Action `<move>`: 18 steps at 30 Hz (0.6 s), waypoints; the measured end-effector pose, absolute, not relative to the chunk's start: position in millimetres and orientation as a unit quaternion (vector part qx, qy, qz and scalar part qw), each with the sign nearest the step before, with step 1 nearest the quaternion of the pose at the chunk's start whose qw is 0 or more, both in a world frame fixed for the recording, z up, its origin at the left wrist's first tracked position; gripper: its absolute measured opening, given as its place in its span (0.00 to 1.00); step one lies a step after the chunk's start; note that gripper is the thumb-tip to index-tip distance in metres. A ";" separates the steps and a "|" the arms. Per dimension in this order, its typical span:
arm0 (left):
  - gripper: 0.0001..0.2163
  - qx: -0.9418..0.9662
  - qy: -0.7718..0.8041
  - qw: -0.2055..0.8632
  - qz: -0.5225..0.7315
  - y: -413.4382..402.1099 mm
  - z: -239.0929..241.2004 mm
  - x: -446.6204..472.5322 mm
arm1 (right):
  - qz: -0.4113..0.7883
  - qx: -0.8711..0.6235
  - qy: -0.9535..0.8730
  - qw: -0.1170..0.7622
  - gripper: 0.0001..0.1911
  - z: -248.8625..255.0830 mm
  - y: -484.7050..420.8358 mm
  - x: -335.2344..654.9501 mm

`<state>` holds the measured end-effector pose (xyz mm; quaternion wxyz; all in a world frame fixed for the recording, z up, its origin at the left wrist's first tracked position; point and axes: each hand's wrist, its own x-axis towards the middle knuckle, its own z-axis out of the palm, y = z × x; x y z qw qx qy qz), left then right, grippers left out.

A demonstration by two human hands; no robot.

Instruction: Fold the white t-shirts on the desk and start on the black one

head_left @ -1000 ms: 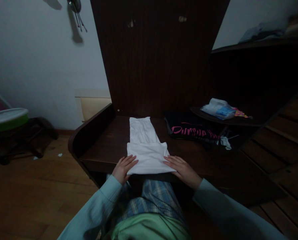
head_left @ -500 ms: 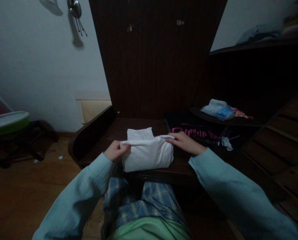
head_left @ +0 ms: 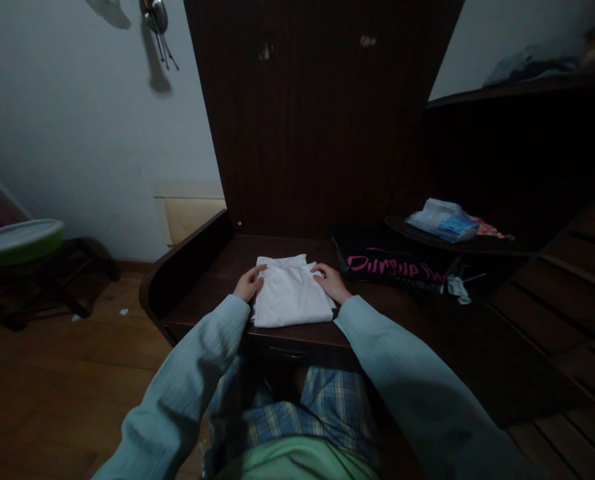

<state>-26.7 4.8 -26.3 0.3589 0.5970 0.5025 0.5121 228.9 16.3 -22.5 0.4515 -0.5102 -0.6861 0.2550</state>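
A white cloth [head_left: 293,297], folded into a thick, roughly square bundle, lies flat on the dark wooden desk top [head_left: 200,293] in front of me. What kind of garment or cloth it is, I cannot make out. My left hand [head_left: 250,283] rests at its left edge, thumb and fingers apart and touching the fabric. On the opposite side, my right hand [head_left: 331,283] touches the upper right of the bundle with its fingers spread. Neither hand pinches the cloth. A narrower folded part of the white cloth shows beyond the hands.
Right of the cloth lies a black fabric item [head_left: 392,263] with pink lettering. A plastic-wrapped packet [head_left: 442,219] sits on a small curved shelf above it. A raised side panel [head_left: 182,253] bounds the desk at left. A green basin [head_left: 22,243] stands on a low stool farther left.
Both hands have let go of the raised cloth edge and moved closer together. The cloth's lifted fold now lies flat on the desk. The view has shifted slightly.
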 end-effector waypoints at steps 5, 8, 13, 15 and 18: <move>0.16 0.604 0.533 0.294 0.514 15.1 -6.6 -24.8 | 0.217 -0.485 -0.690 0.492 0.09 0.0 27.8 224.9; 0.18 0.583 0.528 0.276 0.552 34.2 -0.2 -23.4 | 0.239 -0.496 -0.667 0.502 0.10 5.1 45.2 216.4; 0.26 0.514 0.554 0.368 0.542 46.6 -23.2 -35.6 | 0.314 -0.575 -0.609 0.447 0.13 -13.6 53.2 213.7; 0.27 0.493 0.553 0.409 0.533 38.2 -36.8 -46.9 | 0.304 -0.592 -0.593 0.453 0.12 -24.0 45.3 220.6; 0.29 0.492 0.530 0.422 0.547 19.1 -48.8 -60.7 | 0.273 -0.606 -0.586 0.464 0.06 -33.4 29.2 232.0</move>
